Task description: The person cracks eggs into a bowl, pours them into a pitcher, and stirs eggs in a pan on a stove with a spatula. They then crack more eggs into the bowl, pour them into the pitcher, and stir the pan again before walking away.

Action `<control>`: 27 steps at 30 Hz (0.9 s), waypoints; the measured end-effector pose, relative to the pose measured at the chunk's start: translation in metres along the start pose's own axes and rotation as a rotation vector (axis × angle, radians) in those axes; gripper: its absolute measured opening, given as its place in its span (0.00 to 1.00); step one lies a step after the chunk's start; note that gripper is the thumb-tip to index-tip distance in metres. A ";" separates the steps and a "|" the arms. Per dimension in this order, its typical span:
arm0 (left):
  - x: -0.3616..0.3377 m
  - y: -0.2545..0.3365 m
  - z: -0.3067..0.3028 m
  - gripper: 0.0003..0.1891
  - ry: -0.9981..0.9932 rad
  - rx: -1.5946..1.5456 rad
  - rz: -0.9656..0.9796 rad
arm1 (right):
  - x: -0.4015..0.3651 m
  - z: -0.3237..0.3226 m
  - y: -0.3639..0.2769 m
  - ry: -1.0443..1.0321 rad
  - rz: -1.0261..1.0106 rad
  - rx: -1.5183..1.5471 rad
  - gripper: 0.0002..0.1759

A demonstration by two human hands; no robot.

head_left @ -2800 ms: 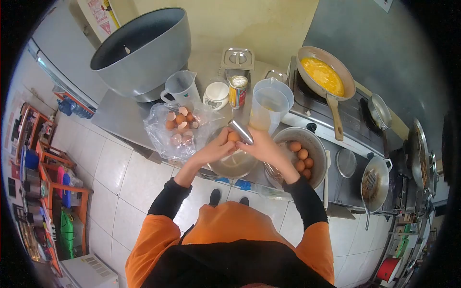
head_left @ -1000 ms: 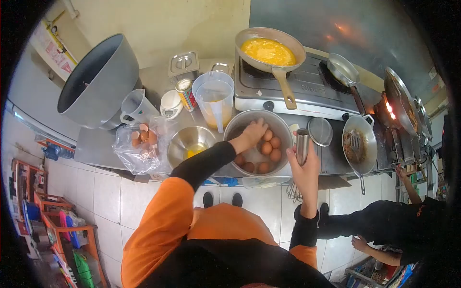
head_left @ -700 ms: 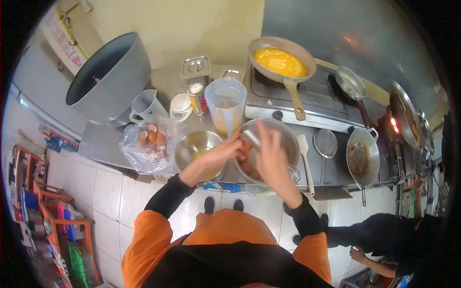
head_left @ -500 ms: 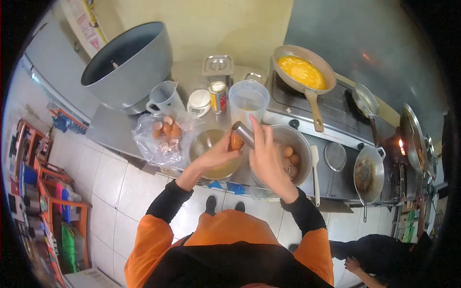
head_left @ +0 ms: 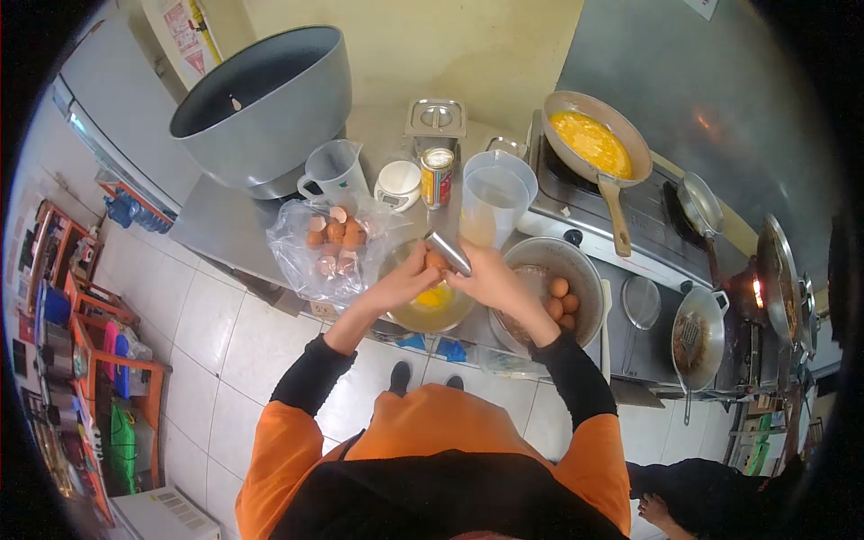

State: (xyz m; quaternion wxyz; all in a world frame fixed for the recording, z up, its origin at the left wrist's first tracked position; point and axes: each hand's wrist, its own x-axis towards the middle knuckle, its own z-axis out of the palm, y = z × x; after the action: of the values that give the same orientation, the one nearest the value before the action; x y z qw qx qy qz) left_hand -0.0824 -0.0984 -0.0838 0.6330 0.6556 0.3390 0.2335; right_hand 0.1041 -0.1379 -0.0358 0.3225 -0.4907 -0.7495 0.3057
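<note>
My left hand is closed round a cracked brown egg above a metal bowl. Bright yellow egg shows in the bowl beneath my fingers. In my right hand is a short metal cylinder, tilted beside the egg, and the right fingers also meet the shell. To the right, several whole brown eggs sit in a large metal pot. Broken eggshells lie on a clear plastic bag left of the bowl.
Behind the bowl stand a plastic pitcher, a can, a white scale and a measuring jug. A pan of yellow egg mixture is on the stove. At right, a flame burns near another person's arm.
My right hand has come down and in against the egg, its raised fingers now curled. Bright yellow egg now shows in the bowl. The camera view has shifted slightly.
</note>
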 end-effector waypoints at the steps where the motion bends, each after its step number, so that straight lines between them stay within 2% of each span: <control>1: 0.001 -0.003 0.000 0.26 0.014 0.065 0.018 | 0.001 0.005 0.004 0.015 0.007 -0.025 0.18; 4: 0.004 -0.009 0.002 0.26 0.062 0.120 0.080 | 0.001 0.015 0.007 0.048 0.029 -0.072 0.17; 7: 0.006 -0.011 -0.002 0.27 0.032 0.085 -0.001 | 0.001 0.015 0.003 0.059 0.056 -0.086 0.17; 13: 0.012 -0.009 -0.004 0.28 0.019 0.181 0.092 | 0.002 0.018 -0.002 0.123 0.080 -0.169 0.21; 16: 0.003 0.002 -0.005 0.24 0.024 0.290 0.273 | 0.005 0.013 0.005 0.134 0.067 -0.206 0.22; 19: -0.005 0.011 -0.004 0.26 0.039 0.416 0.230 | 0.005 0.013 0.009 0.133 0.043 -0.180 0.23; 22: 0.000 -0.002 -0.011 0.28 0.119 0.950 0.433 | 0.003 0.018 0.008 0.139 0.025 -0.178 0.23; 25: -0.001 -0.003 -0.009 0.27 0.174 0.762 0.369 | 0.006 0.020 0.002 0.171 -0.011 -0.171 0.24; 27: -0.001 0.003 -0.007 0.26 0.280 0.412 0.306 | 0.012 0.020 -0.002 0.246 -0.114 -0.173 0.25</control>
State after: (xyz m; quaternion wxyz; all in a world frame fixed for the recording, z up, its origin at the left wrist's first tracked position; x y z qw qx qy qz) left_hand -0.0879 -0.0946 -0.0801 0.3911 0.7753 0.3604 0.3407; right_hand 0.0830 -0.1300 -0.0442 0.3852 -0.5069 -0.7546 0.1588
